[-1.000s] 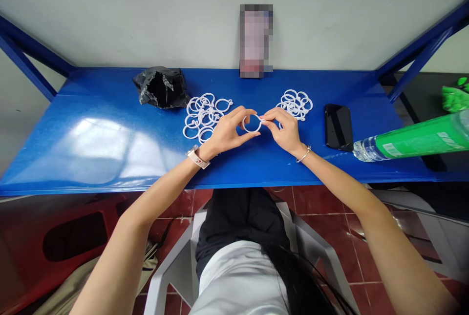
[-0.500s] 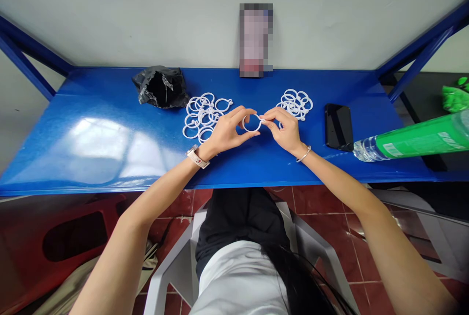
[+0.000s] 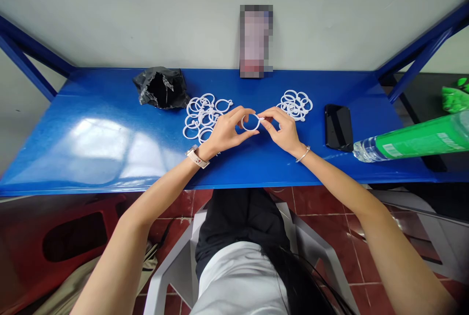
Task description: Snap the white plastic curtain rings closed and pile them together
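Note:
A white plastic curtain ring [image 3: 250, 130] with a small eyelet on its right side is held upright above the table. My left hand [image 3: 229, 128] grips its left side, with the thumb below and the fingers curled over the top. At the eyelet, the fingertips of my right hand [image 3: 282, 128] touch the ring, and the thumb is slightly lower. Beside my left hand lies a loose heap of white curtain rings [image 3: 192, 132], partly hidden by that hand. A smaller pile of curtain rings [image 3: 297, 106] sits just beyond my right hand.
The blue table [image 3: 110, 158] backs onto a grey wall. An opened black plastic bag [image 3: 161, 88] stands at the back left. A blurred upright phone-like object [image 3: 254, 41] leans on the wall. To the right are a black phone [image 3: 337, 127] and a green-labelled bottle [image 3: 417, 135].
My right fingers have loosened a little at the eyelet, the thumb dropping slightly away. The ring has shifted a touch to the left; the piles look the same.

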A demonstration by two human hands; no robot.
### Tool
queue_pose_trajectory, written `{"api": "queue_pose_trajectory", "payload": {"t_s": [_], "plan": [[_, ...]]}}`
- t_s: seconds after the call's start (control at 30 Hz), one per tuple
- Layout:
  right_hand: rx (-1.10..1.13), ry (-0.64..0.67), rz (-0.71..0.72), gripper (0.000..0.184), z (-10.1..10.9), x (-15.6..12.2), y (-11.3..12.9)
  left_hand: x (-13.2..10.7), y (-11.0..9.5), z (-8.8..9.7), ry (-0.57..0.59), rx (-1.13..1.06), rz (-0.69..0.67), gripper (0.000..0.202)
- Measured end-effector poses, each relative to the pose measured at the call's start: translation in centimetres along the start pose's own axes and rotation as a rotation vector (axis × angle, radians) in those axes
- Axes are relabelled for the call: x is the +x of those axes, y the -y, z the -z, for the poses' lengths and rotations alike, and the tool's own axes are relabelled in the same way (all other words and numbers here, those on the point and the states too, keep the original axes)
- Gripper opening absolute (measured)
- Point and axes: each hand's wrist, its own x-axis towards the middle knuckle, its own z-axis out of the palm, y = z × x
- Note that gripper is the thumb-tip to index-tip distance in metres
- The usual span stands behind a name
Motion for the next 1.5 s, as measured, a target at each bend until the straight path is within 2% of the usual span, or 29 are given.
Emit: {"api": "queue_pose_trajectory", "payload": {"t_s": [0.3,0.5,0.8,1.0,1.23,1.37,1.5], "plan": [[-0.012,-0.031,-0.030,0.019,0.0,0.1,0.0,0.1,-0.1,0.4,0.113,0.052,0.101,0.047],[-0.032,-0.058,-0.005,0.018,-0.1,0.0,0.2,0.2,-0.3,0.4,0.143,0.087,0.107,0.047],[-0.018,-0.017,-0.010,0.017,0.0,0.0,0.4,0.0,0.0,0.1,0.212,0.061,0.177,0.046],[0.040,0.056,0.049,0.017,-0.1,-0.3,0.3,-0.1,-0.2,-0.1,0.258,-0.072,0.236,0.042],[0.052,0.163,0.097,0.026,-0.1,-0.4,0.3,-0.1,0.0,-0.6,0.228,-0.225,0.187,0.045],[0.058,0.171,0.117,0.028,-0.2,-0.4,0.3,-0.1,0.1,-0.8,0.198,-0.320,0.199,0.047],[0.026,0.134,0.117,0.029,-0.1,-0.2,0.6,0.0,-0.2,-0.6,0.185,-0.429,0.285,0.053]]}}
